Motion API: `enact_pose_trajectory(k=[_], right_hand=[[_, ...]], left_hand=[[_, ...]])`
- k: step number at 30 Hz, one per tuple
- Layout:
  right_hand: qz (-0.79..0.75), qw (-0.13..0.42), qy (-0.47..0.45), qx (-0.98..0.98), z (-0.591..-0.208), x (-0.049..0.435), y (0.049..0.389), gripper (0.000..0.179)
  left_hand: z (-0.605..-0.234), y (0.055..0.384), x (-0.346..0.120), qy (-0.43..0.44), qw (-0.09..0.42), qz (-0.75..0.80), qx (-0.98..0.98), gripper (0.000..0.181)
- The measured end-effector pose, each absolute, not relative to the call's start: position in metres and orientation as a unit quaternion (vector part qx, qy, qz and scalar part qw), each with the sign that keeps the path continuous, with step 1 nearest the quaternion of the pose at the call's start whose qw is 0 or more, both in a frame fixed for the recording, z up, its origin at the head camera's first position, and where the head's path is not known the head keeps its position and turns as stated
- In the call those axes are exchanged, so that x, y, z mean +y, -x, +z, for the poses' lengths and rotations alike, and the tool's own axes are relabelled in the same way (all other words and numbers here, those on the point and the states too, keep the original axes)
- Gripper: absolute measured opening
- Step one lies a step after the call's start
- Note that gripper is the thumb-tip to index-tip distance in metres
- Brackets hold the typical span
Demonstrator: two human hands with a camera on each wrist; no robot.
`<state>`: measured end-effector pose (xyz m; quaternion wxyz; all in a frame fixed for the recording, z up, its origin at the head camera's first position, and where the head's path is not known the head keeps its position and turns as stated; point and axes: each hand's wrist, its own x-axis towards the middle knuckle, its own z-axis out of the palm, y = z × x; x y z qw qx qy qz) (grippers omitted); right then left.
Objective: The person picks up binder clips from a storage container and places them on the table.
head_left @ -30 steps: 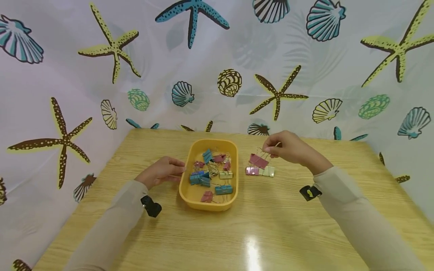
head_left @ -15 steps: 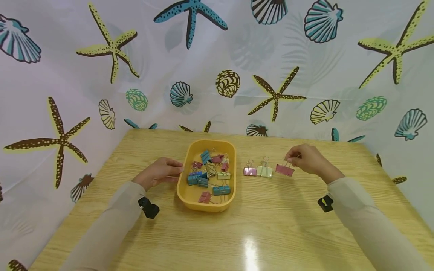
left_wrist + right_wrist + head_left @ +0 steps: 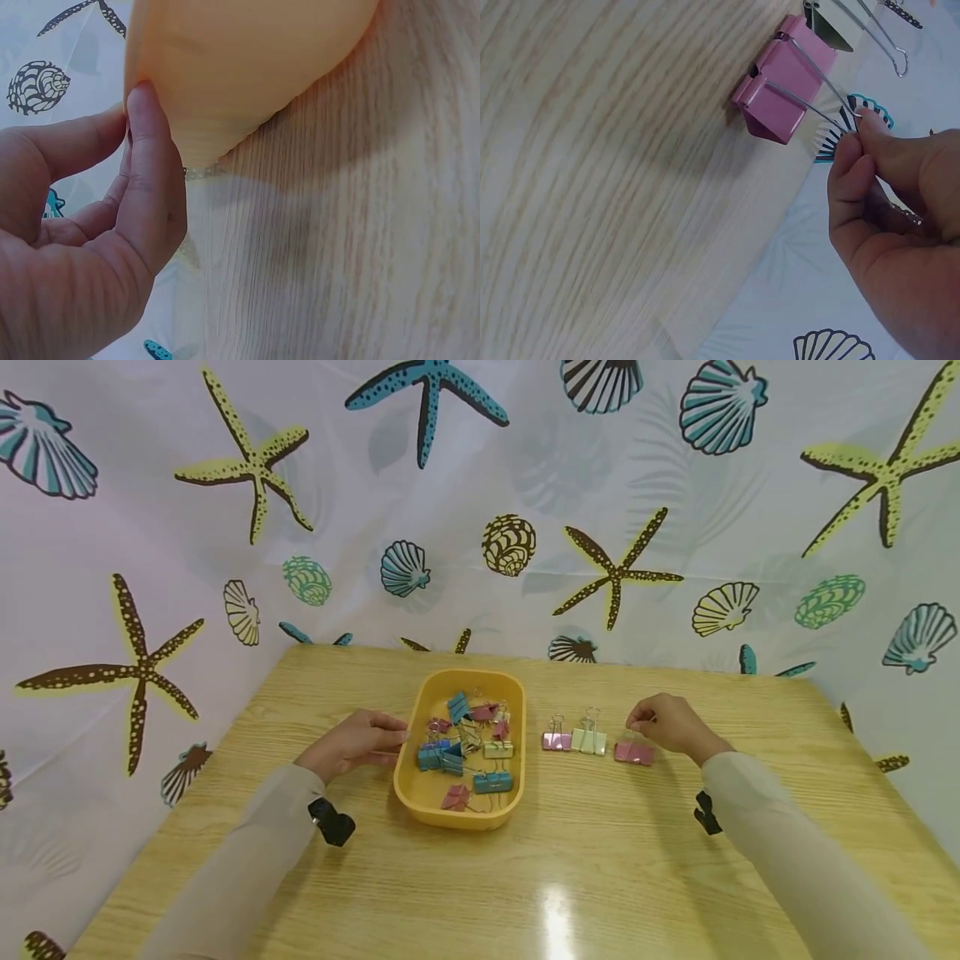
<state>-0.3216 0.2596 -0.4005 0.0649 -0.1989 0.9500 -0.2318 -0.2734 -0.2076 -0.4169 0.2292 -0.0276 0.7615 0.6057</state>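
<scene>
My left hand is at the left side of a yellow plastic tray. In the left wrist view, the thumb and a finger pinch the rim of the tray's wall. My right hand pinches the wire handles of a pink binder clip, whose body is down at the table. The right wrist view shows its two wire arms meeting between thumb and fingertips. To its left stand a light green binder clip and a smaller shiny pink binder clip, handles up, in a row.
Inside the tray lie several binder clips, among them a teal one, a pale yellow one and a pink one. A wooden table carries everything. Behind it hangs a white curtain printed with starfish and shells.
My right hand has carried the pink clip rightward from over the two standing clips and lowered it to the table at the row's right end. The left hand stays at the tray.
</scene>
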Motion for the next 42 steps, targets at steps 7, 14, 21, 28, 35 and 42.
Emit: enact_pose_trajectory(k=[7,14,21,28,35,42], right_hand=[[-0.237,0.05,0.183,0.953,-0.403,0.249,0.324,0.014],[-0.232,0.051,0.179,0.955,-0.401,0.244,0.324,0.014],[-0.228,0.051,0.178,0.956,-0.401,0.242,0.325,0.013],[-0.224,0.051,0.184,0.956,-0.399,0.24,0.325,0.013],[-0.211,0.072,0.188,0.957,-0.399,0.241,0.324,0.016],[-0.2,0.087,0.188,0.958,-0.395,0.242,0.321,0.027]], left_hand=[[-0.415,0.272,-0.207,0.02,0.232,0.606,0.76,0.048],[-0.416,0.273,-0.206,0.03,0.233,0.603,0.763,0.046],[-0.415,0.273,-0.207,0.028,0.235,0.608,0.758,0.046],[-0.411,0.271,-0.206,0.034,0.237,0.609,0.756,0.044],[-0.411,0.271,-0.205,0.044,0.239,0.607,0.757,0.044],[-0.413,0.272,-0.206,0.032,0.238,0.607,0.757,0.044]])
